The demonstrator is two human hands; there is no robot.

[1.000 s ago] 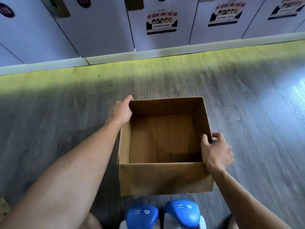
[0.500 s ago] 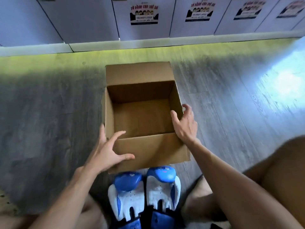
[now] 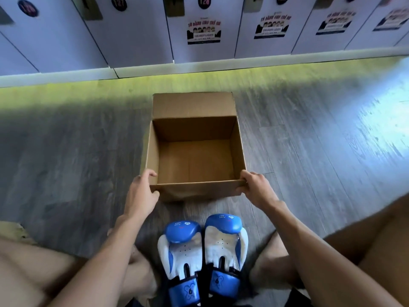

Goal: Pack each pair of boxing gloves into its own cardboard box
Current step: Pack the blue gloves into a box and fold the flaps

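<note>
An open, empty cardboard box (image 3: 197,189) stands on the grey wood floor in front of me, its far flap folded outward. My left hand (image 3: 141,193) grips the box's near left corner, and my right hand (image 3: 256,189) grips the near right corner. Two blue and white boxing gloves (image 3: 202,251) lie side by side on the floor between my legs, just behind the box's near wall, palms up and cuffs toward me.
A row of white lockers (image 3: 203,29) with numbered discs and stickers lines the far wall, above a pale plinth. My bare legs (image 3: 376,251) frame the gloves on both sides. A scrap of cardboard (image 3: 13,231) shows at the left edge.
My hands shifted from the box's sides to its two near corners. The box now sits square in front of me, and the view has dropped to show both gloves whole.
</note>
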